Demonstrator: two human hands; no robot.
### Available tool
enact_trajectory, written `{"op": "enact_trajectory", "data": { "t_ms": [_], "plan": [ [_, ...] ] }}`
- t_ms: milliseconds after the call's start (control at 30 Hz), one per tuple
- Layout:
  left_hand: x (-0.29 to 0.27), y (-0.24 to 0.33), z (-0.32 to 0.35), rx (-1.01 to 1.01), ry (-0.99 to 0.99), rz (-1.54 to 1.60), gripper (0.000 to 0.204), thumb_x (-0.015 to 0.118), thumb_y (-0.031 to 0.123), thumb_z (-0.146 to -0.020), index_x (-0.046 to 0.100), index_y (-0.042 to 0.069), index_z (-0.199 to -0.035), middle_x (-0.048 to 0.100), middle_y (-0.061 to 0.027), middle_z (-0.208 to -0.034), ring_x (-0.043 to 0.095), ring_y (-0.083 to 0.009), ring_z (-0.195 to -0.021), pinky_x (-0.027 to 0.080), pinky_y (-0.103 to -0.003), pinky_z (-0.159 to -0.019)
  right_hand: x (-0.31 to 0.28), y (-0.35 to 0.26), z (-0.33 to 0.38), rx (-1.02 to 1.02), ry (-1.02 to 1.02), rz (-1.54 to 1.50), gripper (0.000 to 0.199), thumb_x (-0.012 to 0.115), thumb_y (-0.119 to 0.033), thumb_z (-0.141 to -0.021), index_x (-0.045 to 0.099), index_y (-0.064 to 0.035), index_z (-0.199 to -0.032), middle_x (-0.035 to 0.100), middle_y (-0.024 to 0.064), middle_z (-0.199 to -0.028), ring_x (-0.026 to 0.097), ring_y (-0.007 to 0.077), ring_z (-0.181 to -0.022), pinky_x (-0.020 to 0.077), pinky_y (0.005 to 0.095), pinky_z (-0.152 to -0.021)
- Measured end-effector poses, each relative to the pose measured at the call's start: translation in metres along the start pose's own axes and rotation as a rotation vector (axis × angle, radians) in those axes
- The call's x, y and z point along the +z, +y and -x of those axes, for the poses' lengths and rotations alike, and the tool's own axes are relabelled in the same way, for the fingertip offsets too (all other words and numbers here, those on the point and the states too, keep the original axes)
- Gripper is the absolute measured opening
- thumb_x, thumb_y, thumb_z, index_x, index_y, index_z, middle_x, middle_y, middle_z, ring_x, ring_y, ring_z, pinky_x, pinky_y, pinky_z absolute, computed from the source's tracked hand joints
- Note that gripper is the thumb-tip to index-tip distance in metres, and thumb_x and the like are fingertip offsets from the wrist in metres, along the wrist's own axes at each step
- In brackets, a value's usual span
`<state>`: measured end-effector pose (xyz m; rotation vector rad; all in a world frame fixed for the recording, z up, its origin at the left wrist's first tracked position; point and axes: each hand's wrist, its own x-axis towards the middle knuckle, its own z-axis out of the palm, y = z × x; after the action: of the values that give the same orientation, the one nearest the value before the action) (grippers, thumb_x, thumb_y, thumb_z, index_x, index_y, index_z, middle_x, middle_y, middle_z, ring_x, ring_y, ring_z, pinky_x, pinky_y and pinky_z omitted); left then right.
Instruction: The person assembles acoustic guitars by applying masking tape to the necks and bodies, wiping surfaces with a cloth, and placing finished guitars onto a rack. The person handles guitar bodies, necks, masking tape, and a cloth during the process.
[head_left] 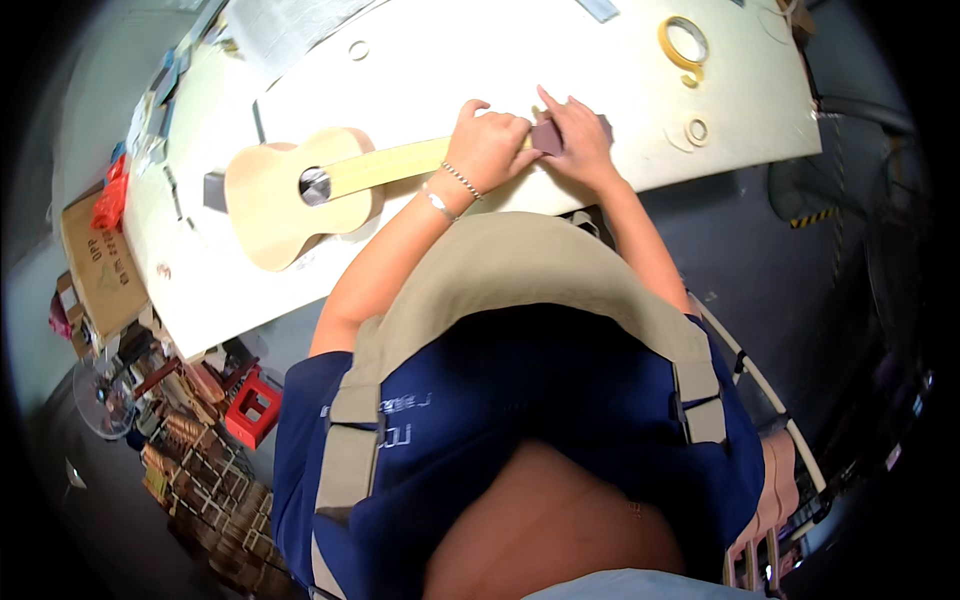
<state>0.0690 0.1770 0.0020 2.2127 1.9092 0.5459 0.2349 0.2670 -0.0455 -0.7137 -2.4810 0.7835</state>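
Note:
A small unfinished ukulele (265,195) lies across the white table, its pale body to the left and its neck pointing right. Yellow masking tape (385,168) appears to cover the fretboard. My left hand (487,148) is closed around the neck near its upper end, wearing bracelets at the wrist. Over the dark brown headstock (546,138) rests my right hand (580,140), thumb on the near side and index finger stretched away from me. Both hands nearly meet at the nut, where a small yellowish bit shows; the fingertips there are partly hidden.
A yellow tape roll (686,42) and a smaller pale ring (696,131) lie on the right of the table (440,70). Cardboard boxes (105,265) and a red holder (252,408) stand beyond its left edge. Racked wooden parts fill the lower left.

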Motion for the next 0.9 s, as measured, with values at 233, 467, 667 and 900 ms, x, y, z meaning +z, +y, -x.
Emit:
{"op": "enact_trajectory", "data": {
  "t_ms": [233, 467, 667, 900],
  "plan": [
    [-0.045, -0.038, 0.039, 0.044, 0.075, -0.174, 0.034, 0.068, 0.046, -0.072, 0.067, 0.019, -0.093, 0.064, 0.0046, -0.082, 0.058, -0.0147, -0.088, 0.037, -0.046, -0.092, -0.002, -0.002, -0.002, 0.006, 0.015, 0.041, 0.089, 0.078, -0.016, -0.059, 0.038, -0.0136, -0.139, 0.061, 0.0072, -0.090, 0.058, 0.0273, -0.088, 0.0411, 0.0416, -0.098],
    [-0.113, -0.114, 0.139, -0.106, 0.062, -0.293, 0.041, 0.072, 0.050, -0.065, 0.069, 0.025, -0.098, 0.054, -0.0012, -0.111, 0.045, -0.0255, -0.112, 0.031, -0.052, -0.099, 0.003, -0.009, -0.003, 0.018, -0.006, 0.001, 0.090, 0.080, -0.015, -0.059, 0.039, -0.0149, -0.139, 0.060, 0.0065, -0.089, 0.057, 0.0267, -0.089, 0.0391, 0.0425, -0.100],
    [-0.148, -0.161, 0.199, -0.151, 0.104, -0.372, 0.035, 0.075, 0.041, -0.067, 0.071, 0.025, -0.098, 0.054, -0.0039, -0.115, 0.044, -0.0274, -0.113, 0.030, -0.046, -0.099, 0.001, -0.003, -0.001, 0.031, -0.079, 0.071, 0.087, 0.080, -0.016, -0.060, 0.040, -0.0131, -0.138, 0.060, 0.0048, -0.098, 0.056, 0.0269, -0.096, 0.0363, 0.0431, -0.103],
    [-0.168, -0.224, 0.290, -0.646, 0.539, 0.002, 0.061, 0.077, 0.027, -0.073, 0.054, 0.001, -0.124, 0.055, -0.0141, -0.120, 0.052, -0.0270, -0.104, 0.041, -0.038, -0.092, 0.033, -0.141, 0.023, 1.008, 0.057, -0.807, 0.034, 0.065, -0.032, -0.086, 0.064, -0.0004, -0.099, 0.058, 0.0084, -0.096, 0.056, 0.0153, -0.089, 0.0467, 0.0303, -0.079]
  ]
}}
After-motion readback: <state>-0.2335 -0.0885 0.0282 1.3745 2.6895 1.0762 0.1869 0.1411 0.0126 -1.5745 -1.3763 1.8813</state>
